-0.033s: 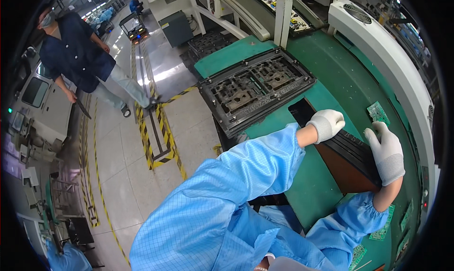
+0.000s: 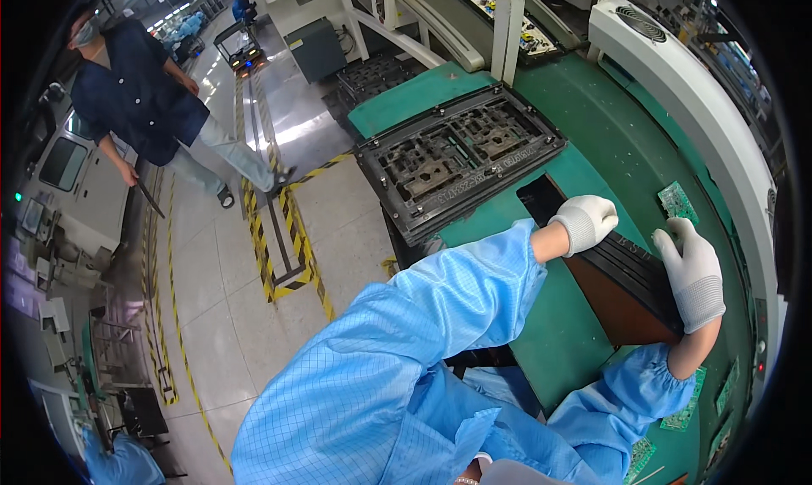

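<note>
Both of my hands wear white knit gloves. My left hand is closed like a fist over the left part of a black ribbed box with a brown side. Whatever its fingers may hold is hidden. At the box's right end is my right hand. Its thumb and forefinger are bent and apart, and I see nothing between them. Just beyond that hand a green circuit board lies on the green bench. To the left of the box rests a black fixture tray with cut-out pockets.
More green circuit boards lie near my right forearm. A white curved machine housing runs along the right side. Behind the tray rises a white post. A person in a dark shirt walks on the floor at left, near yellow-black tape.
The person at left has shifted slightly to the right. My hands, the black box and the tray look the same.
</note>
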Tool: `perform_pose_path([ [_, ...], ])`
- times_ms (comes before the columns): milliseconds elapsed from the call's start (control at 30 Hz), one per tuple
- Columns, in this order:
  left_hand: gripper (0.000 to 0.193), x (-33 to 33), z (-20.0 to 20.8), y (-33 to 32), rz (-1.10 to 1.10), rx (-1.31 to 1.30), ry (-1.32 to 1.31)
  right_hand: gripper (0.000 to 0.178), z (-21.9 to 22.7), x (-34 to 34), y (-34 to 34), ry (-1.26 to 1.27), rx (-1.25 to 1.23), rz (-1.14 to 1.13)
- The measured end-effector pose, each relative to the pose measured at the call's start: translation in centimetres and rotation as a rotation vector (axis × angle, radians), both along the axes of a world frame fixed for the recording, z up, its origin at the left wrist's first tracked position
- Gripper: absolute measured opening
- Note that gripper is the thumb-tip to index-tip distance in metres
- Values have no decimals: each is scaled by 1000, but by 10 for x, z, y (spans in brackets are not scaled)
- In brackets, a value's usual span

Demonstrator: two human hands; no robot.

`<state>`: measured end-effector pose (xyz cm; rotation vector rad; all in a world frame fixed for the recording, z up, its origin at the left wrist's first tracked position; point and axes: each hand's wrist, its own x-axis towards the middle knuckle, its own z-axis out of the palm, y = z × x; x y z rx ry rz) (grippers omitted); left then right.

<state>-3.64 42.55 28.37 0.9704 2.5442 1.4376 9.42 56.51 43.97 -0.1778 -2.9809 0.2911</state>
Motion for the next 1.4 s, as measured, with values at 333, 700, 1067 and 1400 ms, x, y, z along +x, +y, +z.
perform_pose_path([
  [333,33,-4,-1,3,-25,8,18,40,-10,-2,11,79,1,28],
  [700,34,-4,-1,3,-31,-42,-21,43,-12,-5,14,48,-28,35],
  [1067,34,-4,-2,1,-25,-24,0,43,-7,-6,9,-12,-21,-5],
  [1400,35,-4,-3,5,-10,17,7,43,-3,-3,6,15,-24,-9],
])
